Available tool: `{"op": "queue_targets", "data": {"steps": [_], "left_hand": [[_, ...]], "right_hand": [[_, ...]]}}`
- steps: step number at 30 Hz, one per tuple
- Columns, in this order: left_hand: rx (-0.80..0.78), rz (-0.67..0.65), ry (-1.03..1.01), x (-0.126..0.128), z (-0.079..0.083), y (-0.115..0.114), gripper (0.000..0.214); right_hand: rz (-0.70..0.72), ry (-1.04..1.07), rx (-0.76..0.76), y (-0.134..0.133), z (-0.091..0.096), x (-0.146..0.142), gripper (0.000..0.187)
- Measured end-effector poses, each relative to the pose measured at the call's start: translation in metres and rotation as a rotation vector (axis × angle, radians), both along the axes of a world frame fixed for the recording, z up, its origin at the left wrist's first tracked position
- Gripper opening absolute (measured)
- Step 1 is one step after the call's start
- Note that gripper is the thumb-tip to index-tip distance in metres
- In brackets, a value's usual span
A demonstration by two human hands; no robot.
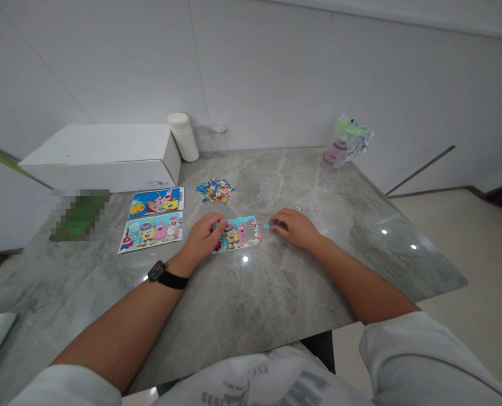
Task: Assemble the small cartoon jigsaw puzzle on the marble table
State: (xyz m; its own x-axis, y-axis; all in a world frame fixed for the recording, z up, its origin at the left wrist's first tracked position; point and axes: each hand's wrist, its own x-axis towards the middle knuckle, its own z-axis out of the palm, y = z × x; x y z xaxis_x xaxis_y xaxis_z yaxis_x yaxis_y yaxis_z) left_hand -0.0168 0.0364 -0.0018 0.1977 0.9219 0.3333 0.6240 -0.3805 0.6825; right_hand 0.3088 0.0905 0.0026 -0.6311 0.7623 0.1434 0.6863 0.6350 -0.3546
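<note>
A partly assembled jigsaw puzzle (239,234) with cartoon figures lies flat on the table, with a grey gap in its right part. My left hand (205,234) rests over its left end, thumb and forefinger apart, hiding that end. Right of the puzzle, a small light-blue puzzle piece (267,226) lies by the fingertips of my right hand (294,226). The right fingers are bent with a gap between them, and no held piece shows. Beyond that hand are two loose pieces, one white and blue (299,208), one pink (319,209).
A pile of puzzle pieces (215,190) lies behind the puzzle. Two picture cards (152,232) (155,202) are at left, near a pixelated green item (80,215). A white box (98,152), white bottle (184,137), glasses (219,141) and plastic-wrapped item (347,142) stand along the back.
</note>
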Motion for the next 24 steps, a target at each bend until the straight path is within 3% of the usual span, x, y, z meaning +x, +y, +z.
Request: {"op": "queue_targets", "data": {"steps": [11, 18, 21, 24], "left_hand": [[0.063, -0.108, 0.106, 0.005, 0.001, -0.003, 0.030], [0.083, -0.149, 0.120, 0.006, 0.001, -0.004, 0.027], [0.105, -0.163, 0.129, 0.005, -0.003, -0.002, 0.023], [0.115, -0.164, 0.137, 0.004, -0.006, -0.001, 0.019]], "right_hand": [[0.027, -0.020, -0.028, 0.005, -0.005, -0.015, 0.020], [0.075, -0.175, -0.190, 0.032, 0.028, -0.029, 0.009], [0.067, -0.113, -0.181, 0.043, 0.046, -0.045, 0.008], [0.068, -0.015, -0.140, 0.044, 0.050, -0.064, 0.008]]}}
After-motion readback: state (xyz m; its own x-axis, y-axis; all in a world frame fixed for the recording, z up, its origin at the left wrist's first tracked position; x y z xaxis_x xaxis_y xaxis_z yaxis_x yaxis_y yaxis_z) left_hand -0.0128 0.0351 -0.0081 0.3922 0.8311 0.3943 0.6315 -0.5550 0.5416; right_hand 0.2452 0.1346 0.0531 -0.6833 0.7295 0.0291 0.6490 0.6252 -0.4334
